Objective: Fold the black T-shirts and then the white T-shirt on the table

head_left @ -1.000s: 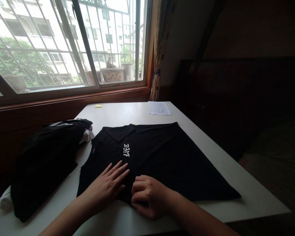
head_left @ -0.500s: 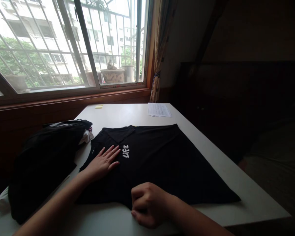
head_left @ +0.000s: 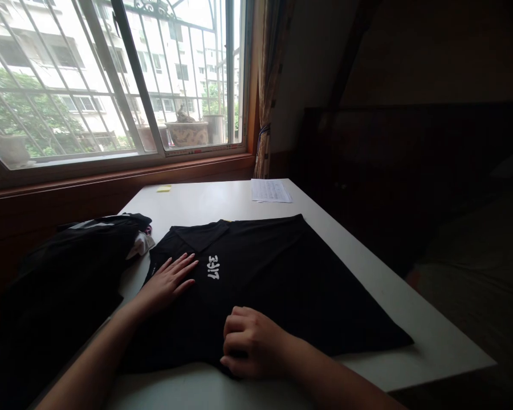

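Note:
A black T-shirt (head_left: 273,285) with white lettering lies spread on the white table, its collar end to the left. My left hand (head_left: 169,282) rests flat on it beside the lettering, fingers stretched out. At the shirt's near edge, my right hand (head_left: 252,344) is closed with curled fingers, gripping the black cloth. Its fingertips are partly hidden. A short strip of the near edge hangs just below that hand.
A heap of dark clothes (head_left: 60,296) covers the table's left side. Printed papers (head_left: 271,191) and a yellow sticky note (head_left: 163,188) lie at the far end of the white table (head_left: 444,347). Behind it are a barred window (head_left: 154,85) and a tied curtain (head_left: 264,136).
My right hand has moved slightly away from me, further over the shirt. My left hand stays flat in place. The whole view has shifted a little.

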### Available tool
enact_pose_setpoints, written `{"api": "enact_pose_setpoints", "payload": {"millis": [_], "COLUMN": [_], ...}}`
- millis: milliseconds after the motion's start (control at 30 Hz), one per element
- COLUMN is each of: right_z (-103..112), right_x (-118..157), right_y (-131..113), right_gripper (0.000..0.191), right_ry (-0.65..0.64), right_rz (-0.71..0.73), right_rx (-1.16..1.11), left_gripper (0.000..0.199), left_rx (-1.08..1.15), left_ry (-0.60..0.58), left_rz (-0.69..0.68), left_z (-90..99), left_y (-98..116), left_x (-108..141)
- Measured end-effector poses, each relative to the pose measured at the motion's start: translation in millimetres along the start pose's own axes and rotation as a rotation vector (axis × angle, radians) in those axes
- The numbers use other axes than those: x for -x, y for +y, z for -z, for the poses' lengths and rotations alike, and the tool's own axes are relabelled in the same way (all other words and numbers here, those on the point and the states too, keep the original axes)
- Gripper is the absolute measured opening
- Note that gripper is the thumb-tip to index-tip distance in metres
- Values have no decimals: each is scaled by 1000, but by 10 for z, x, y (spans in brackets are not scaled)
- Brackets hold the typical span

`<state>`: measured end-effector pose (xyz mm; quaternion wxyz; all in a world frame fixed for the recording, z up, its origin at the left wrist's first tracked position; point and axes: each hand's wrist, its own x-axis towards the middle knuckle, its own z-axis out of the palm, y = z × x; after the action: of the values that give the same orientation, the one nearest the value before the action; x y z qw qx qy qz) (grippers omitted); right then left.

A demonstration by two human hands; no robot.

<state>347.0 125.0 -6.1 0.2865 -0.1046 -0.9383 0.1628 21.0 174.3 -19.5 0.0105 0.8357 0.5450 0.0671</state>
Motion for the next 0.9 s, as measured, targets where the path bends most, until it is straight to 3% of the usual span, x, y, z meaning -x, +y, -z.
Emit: {"api": "enact_pose_setpoints", "payload": {"millis": [133, 367, 467, 567, 667, 833, 900], "right_z": [-13, 62, 286, 640, 1005, 1450, 1548], "right_x": [24, 25, -18, -101, -120, 213, 406], "right_y": [13, 16, 34, 175, 600, 1775, 2166], "right_gripper": [24, 23, 14, 16, 16, 15, 18], "right_ry": [-97, -133, -144, -96, 25, 411, 470], "right_rz": [1, -42, -145, -314, -466, -875, -1039], "right_rx": [33, -84, -198, -208, -127, 97, 202], "left_gripper": [57, 57, 57, 58, 58, 56, 56], "left_rx": [-22, -48, -42, -44, -54, -62, -58], "left_ry": [-3, 8, 8, -14, -28, -11, -1], "left_rz": [28, 71, 71, 87, 98, 102, 103], "left_z": [-7, -45, -40, -33, -41, -93, -113], "left_y": [-26, -93, -90, -82, -86, -98, -94], "left_x": [5, 17, 16, 11, 7, 19, 36]}}
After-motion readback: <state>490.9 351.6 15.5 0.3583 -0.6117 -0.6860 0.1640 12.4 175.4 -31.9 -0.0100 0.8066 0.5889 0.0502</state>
